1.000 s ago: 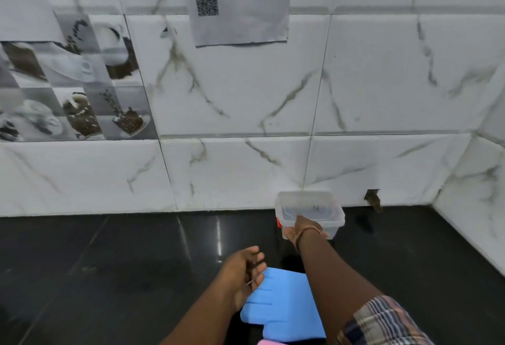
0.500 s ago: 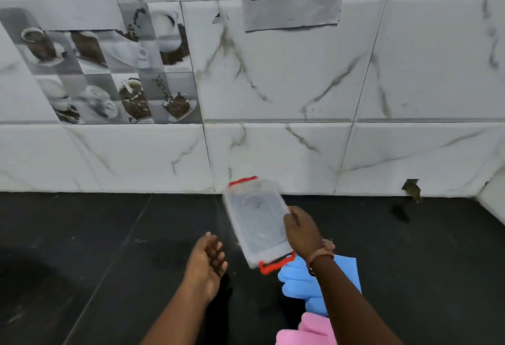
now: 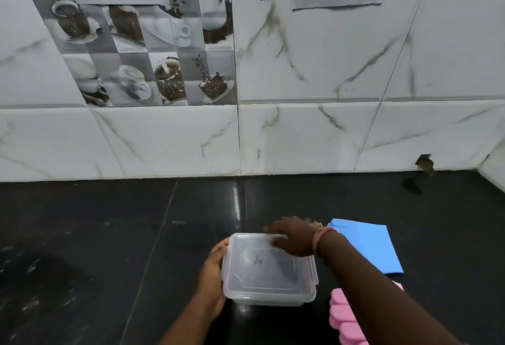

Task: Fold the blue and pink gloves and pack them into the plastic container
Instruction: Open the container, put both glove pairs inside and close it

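Head view: both hands grasp the lidded plastic container [image 3: 269, 269]; left hand [image 3: 211, 281], right hand [image 3: 293, 238]; blue glove [image 3: 369, 246] and pink glove [image 3: 344, 314] lie unpacked on the bench [image 3: 109, 235].

One container [image 3: 269, 271], two gloves [image 3: 367, 246]
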A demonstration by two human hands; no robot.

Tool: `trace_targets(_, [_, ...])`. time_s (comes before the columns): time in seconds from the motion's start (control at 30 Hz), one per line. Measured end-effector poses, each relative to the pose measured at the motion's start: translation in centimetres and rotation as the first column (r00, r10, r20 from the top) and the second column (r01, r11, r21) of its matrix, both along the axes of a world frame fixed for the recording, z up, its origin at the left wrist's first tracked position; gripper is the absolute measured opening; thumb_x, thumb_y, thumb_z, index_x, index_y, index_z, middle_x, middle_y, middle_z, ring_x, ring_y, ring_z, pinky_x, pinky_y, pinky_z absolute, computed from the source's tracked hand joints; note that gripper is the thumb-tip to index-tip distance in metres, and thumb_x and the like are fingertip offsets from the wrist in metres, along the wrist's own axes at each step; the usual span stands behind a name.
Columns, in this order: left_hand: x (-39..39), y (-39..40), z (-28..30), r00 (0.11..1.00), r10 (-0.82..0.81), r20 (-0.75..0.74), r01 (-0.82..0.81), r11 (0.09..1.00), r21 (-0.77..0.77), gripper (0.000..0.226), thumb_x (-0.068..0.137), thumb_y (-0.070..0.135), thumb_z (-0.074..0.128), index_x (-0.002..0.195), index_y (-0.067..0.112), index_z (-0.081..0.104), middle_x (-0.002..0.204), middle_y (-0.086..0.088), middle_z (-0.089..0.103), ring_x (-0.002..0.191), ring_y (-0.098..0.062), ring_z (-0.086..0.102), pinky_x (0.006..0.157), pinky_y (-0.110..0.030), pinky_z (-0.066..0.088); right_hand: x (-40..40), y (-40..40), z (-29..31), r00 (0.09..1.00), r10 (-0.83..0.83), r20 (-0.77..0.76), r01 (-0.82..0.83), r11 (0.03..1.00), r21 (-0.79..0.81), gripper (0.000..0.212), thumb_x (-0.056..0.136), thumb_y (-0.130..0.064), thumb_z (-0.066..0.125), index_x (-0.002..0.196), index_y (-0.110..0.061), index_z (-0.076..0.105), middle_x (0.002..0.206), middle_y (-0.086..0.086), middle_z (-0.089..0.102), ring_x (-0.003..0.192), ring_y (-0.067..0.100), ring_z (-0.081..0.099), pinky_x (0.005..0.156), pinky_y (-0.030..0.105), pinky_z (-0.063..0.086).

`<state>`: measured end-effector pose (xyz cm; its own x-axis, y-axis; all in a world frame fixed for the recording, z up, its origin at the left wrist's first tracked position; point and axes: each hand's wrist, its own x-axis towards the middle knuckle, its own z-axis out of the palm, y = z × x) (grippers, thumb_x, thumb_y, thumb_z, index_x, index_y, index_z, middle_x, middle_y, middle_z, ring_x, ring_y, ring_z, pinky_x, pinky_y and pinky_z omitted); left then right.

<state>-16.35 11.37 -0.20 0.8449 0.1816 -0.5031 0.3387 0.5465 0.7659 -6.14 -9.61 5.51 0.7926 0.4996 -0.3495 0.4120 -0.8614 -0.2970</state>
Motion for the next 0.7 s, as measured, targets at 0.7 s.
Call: trace_targets(0.7, [0.4,-2.5,-1.4,0.986,-0.148,-0.081,0.147,0.989,-0.011,0.031,0.101,0.007,0.06,0.074,0.016,0.072,0.067,0.0,0.069,0.084,-0.033,0.067,0.055,-0.018,0.056,-5.4,1.9,-3.5,0.969,0.107,0.224,-0.205,0.853,0.48,0.093,0.051,-0.069,0.079,0.124,-0.043,0.026,0.123,-0.02,0.029,0.118,0.006,0.034,0.11,0.041,0.031])
